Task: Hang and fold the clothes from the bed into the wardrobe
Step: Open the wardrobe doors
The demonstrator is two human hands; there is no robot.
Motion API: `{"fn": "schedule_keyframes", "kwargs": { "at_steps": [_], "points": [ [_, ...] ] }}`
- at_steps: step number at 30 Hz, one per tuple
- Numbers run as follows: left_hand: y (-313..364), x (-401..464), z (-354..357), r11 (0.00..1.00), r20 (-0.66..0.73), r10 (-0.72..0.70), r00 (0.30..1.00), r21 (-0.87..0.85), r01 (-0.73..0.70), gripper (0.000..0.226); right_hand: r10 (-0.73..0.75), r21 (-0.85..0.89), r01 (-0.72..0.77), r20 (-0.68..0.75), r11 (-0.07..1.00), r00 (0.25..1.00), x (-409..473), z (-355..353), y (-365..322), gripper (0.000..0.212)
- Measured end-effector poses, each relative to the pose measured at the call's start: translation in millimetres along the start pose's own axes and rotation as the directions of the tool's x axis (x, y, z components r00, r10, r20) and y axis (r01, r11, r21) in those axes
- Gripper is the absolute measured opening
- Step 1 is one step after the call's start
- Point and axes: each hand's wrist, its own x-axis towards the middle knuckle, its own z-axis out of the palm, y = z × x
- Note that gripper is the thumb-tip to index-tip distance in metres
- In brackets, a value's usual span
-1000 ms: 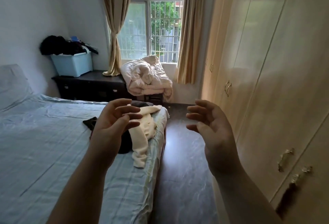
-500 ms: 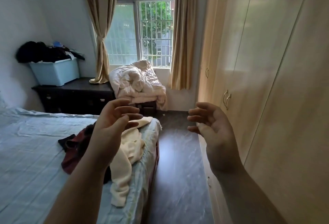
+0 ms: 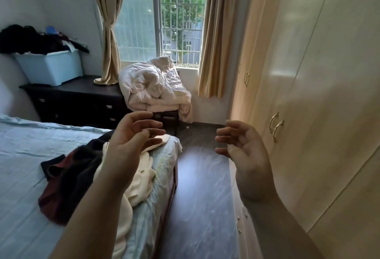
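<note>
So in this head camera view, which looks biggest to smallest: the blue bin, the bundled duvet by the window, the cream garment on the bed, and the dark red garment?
1. Cream garment, nearest the camera, so unsure.
2. Bundled duvet.
3. Blue bin and dark red garment look alike; an arm partly hides the garment, so no ranking.

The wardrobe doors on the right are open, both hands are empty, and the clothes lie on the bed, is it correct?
Not quite. In the head view the wardrobe doors are shut. The rest holds: the left hand and right hand are empty, and the clothes lie on the bed.
</note>
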Motion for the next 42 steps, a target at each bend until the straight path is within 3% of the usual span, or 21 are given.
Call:
{"fn": "schedule_keyframes", "kwargs": {
  "at_steps": [14, 24, 33, 37, 42],
  "points": [
    [-131.2, 285.1, 27.9, 1.0, 0.055, -0.013, 0.998, -0.014, 0.014, 0.038, 0.001, -0.033, -0.003, -0.058, 0.999, 0.998, 270.1, 26.5, 140.4, 0.041],
    [-231.2, 444.1, 96.0, 0.997, 0.197, -0.066, 0.978, -0.031, 0.074, 0.044, 0.063, -0.11, -0.092, -0.241, 0.99, 0.969, 407.2, -25.3, 232.6, 0.033],
    [-324.8, 617.9, 178.7, 0.995, 0.259, -0.081, 0.962, -0.03, 0.092, 0.036, 0.075, -0.125, -0.109, -0.246, 0.986, 0.966, 583.4, -74.2, 331.8, 0.034],
    [-353.2, 690.1, 206.1, 0.995, 0.205, -0.04, 0.978, -0.085, 0.058, 0.035, 0.075, -0.114, -0.103, -0.226, 0.988, 0.971, 663.8, -82.7, 368.8, 0.034],
    [-408.7, 750.0, 207.4, 0.988, 0.189, -0.111, 0.976, -0.082, 0.128, 0.036, 0.134, -0.15, -0.156, -0.145, 0.976, 0.98, 729.2, -79.1, 429.4, 0.033]
  ]
}}
